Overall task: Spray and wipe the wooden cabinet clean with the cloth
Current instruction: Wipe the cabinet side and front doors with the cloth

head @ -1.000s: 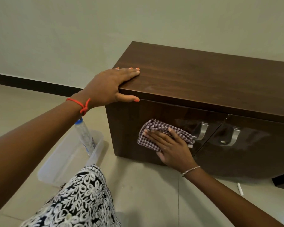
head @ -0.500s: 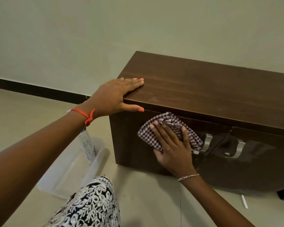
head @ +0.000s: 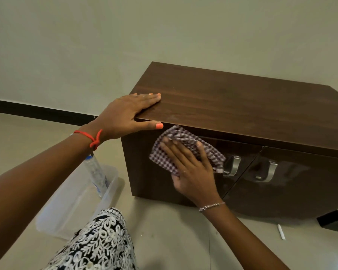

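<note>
Right hand [head: 191, 170] flat on checked cloth [head: 170, 152] against cabinet [head: 242, 114] door (left hand [head: 125, 114] atop)

A room in a home, sparsely furnished. A low dark wood cabinet [head: 242, 117] with two doors and metal handles [head: 235, 165] stands on a pale tiled floor [head: 164, 234] against a plain cream wall [head: 125, 45] with a black skirting [head: 37, 112]. A clear plastic tub [head: 70, 207] holding a bottle [head: 96, 172] sits on the floor beside it.
</note>
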### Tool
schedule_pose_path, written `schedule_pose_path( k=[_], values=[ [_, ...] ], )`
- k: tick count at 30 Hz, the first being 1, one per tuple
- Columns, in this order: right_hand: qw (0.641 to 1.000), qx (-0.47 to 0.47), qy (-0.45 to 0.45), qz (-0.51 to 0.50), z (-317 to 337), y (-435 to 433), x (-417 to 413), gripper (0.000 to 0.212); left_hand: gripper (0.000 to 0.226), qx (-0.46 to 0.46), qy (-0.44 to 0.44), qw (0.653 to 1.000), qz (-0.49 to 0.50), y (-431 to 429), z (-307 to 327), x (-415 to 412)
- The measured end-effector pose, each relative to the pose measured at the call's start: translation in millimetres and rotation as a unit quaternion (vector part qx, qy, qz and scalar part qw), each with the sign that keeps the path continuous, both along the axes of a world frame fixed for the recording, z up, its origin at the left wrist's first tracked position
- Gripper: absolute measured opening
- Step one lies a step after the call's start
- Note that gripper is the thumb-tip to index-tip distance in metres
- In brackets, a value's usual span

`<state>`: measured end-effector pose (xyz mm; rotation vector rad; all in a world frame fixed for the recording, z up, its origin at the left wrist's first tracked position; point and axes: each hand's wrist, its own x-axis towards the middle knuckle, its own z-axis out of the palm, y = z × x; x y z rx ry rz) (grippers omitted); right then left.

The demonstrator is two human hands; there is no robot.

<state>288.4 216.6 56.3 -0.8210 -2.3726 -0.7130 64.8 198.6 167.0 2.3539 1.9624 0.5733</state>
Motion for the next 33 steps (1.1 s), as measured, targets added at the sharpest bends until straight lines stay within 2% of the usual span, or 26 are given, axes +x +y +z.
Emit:
schedule_pose_path(
  k=[6, 13, 16, 22, 24, 27, 29, 31, 33],
  values=[
    [0.988, -0.035, 0.11, -0.101, -16, -1, 28, 0.089, 0.1, 0.008, 0.008, 1.0, 0.006, -2, 2, 2],
    [0.944, -0.072, 0.258, -0.192, -24, -11, -4, 0.092, 0.101, 0.005, 0.011, 1.0, 0.016, 0, 0, 1],
    [0.94, -0.08, 0.279, -0.181, -24, -10, -13, 0.093, 0.101, 0.007, 0.008, 1.0, 0.021, -1, -1, 1],
    [0.955, -0.087, 0.24, -0.148, -44, -7, -5, 0.087, 0.102, 0.018, -0.005, 1.0, 0.021, -3, 1, 5],
    [0.938, -0.105, 0.285, -0.167, -42, -13, -11, 0.086, 0.102, 0.024, -0.009, 1.0, 0.018, -5, 3, 5],
    [0.879, -0.167, 0.418, -0.156, -16, -19, -31, 0.087, 0.102, 0.019, -0.005, 1.0, 0.014, -5, 4, 6],
    [0.847, -0.204, 0.471, -0.135, 0, -21, -42, 0.088, 0.102, 0.014, 0.002, 1.0, 0.015, -4, 4, 6],
    [0.869, -0.189, 0.437, -0.131, -6, -20, -40, 0.087, 0.102, 0.009, 0.011, 1.0, 0.018, -4, 4, 5],
    [0.919, -0.158, 0.337, -0.127, -30, -15, -24, 0.085, 0.103, 0.003, 0.016, 1.0, 0.019, -4, 5, 6]
  ],
)
